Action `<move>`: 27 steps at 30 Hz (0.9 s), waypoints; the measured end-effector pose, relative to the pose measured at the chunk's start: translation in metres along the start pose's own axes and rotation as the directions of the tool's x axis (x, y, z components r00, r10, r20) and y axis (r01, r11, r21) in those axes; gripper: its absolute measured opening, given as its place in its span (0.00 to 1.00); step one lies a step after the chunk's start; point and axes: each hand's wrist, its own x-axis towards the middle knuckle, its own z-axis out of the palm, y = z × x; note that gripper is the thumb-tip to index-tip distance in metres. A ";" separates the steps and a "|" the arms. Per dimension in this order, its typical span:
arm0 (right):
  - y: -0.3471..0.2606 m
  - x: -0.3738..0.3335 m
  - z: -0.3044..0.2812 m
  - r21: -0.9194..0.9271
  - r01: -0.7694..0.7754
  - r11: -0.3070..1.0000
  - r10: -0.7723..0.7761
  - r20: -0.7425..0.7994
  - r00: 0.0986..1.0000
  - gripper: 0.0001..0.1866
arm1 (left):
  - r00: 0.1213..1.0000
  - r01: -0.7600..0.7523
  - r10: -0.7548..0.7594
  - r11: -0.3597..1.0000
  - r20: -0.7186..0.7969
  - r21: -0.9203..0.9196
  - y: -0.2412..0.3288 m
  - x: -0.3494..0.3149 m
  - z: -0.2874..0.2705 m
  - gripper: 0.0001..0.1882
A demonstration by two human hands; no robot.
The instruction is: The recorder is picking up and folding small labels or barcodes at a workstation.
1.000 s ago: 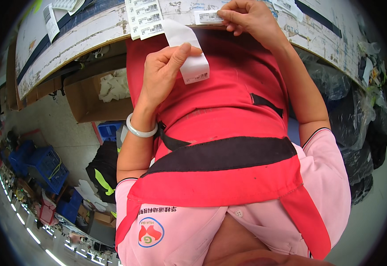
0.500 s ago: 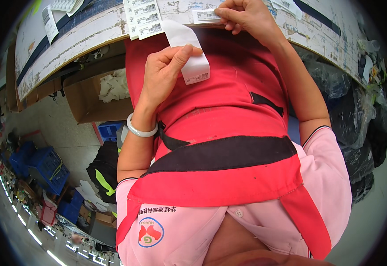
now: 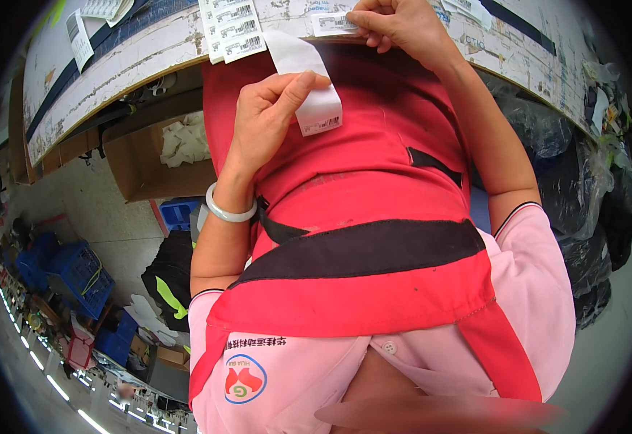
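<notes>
My left hand (image 3: 272,108) pinches a white label strip (image 3: 321,107) between thumb and fingers. The strip hangs over my red apron, its printed barcode end lowest and its upper end near the table edge. At the table's front edge, my right hand (image 3: 403,29) closes its thumb and forefinger on the right end of a small white barcode label (image 3: 332,24). That label lies flat on or just over the tabletop; I cannot tell whether it touches. Left of it, sheets of barcode labels (image 3: 233,29) lie overlapping at the edge.
The worn white table (image 3: 142,50) spans the top. More label strips (image 3: 79,40) hang at its left. Below stands an open cardboard box (image 3: 131,163) with pale scraps. Blue crates (image 3: 81,275) sit on the floor at left; plastic-wrapped dark bundles (image 3: 576,195) crowd the right.
Both hands keep their grips, almost still. The small label and my right fingers have shifted very slightly left.
</notes>
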 end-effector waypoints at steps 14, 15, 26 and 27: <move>0.003 -0.009 -0.006 0.011 0.275 0.961 -0.276 0.056 0.960 0.08 | 0.999 0.036 -0.036 0.999 0.012 0.002 0.002 0.001 0.001 0.15; 0.003 -0.012 -0.010 0.138 0.509 0.849 -0.524 0.108 0.845 0.08 | 1.000 0.027 -0.027 1.000 -0.002 0.014 0.004 0.001 0.003 0.14; 0.052 -0.007 -0.148 -0.417 -0.091 0.905 -0.195 -0.594 0.780 0.10 | 0.996 0.086 -0.086 0.990 0.010 -0.110 0.022 -0.005 0.009 0.14; 0.056 -0.004 -0.144 -0.521 -0.142 0.842 -0.236 -0.591 0.772 0.12 | 0.996 0.087 -0.087 0.991 0.005 -0.097 0.022 -0.006 0.008 0.13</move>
